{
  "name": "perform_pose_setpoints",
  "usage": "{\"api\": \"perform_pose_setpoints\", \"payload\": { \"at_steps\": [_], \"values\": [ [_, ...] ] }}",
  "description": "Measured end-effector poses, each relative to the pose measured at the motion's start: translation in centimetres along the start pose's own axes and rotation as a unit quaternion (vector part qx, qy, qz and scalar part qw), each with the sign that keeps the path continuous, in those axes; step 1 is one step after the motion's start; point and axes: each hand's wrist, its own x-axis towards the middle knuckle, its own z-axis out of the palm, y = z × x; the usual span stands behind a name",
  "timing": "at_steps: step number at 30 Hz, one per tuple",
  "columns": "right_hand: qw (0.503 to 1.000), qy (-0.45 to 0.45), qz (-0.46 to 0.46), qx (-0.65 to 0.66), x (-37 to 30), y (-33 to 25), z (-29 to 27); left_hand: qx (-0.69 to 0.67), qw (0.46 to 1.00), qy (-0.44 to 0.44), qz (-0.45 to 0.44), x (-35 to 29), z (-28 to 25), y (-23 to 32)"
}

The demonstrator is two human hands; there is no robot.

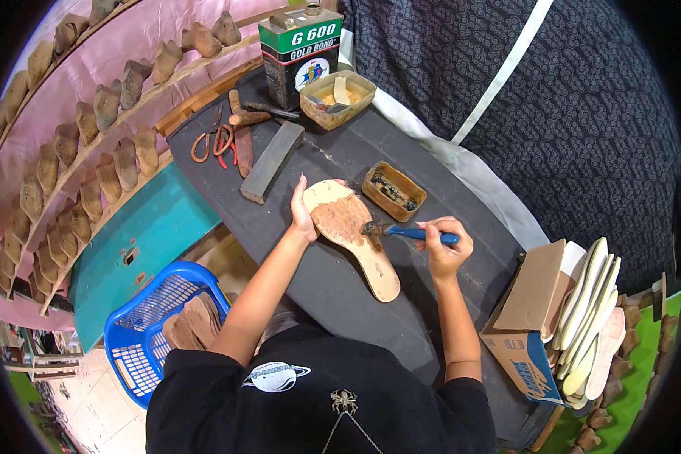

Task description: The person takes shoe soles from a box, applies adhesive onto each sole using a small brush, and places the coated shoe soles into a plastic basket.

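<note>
With my left hand half open, cupping the edge of the shoe sole over the desk, and my right hand closed round the blue-handled brush, I judge thin, even strokes toward the bare 5 o'clock end, edges included, work best. From the sole, the small tub between 1 and 2 o'clock holds dark residue, the larger tub at 12 a pale spreader. Farther out, the metal can between 11 and 12 hides its contents, the blue basket at 8 carries brown soles, and the cardboard box at 4 pale soles.
</note>
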Motion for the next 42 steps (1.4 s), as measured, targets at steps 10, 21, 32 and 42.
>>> {"api": "perform_pose_setpoints", "payload": {
  "at_steps": [10,21,32,42],
  "values": [
    [0.975,-0.102,-0.125,-0.151,-1.0,-0.6,-2.0,-0.019,1.000,-0.002,-0.008,-0.1,0.1,0.2],
    [0.969,-0.114,-0.178,-0.127,-0.7,-0.3,-0.9,0.003,1.000,-0.003,0.002,0.0,0.0,0.0],
    [0.974,-0.103,-0.153,-0.130,-0.6,-0.5,-0.4,0.010,1.000,0.005,0.004,0.1,0.1,0.0],
    [0.964,-0.180,-0.120,-0.151,-0.9,-1.0,-1.9,0.021,1.000,-0.004,0.012,-0.2,0.0,0.2]
  ]
}}
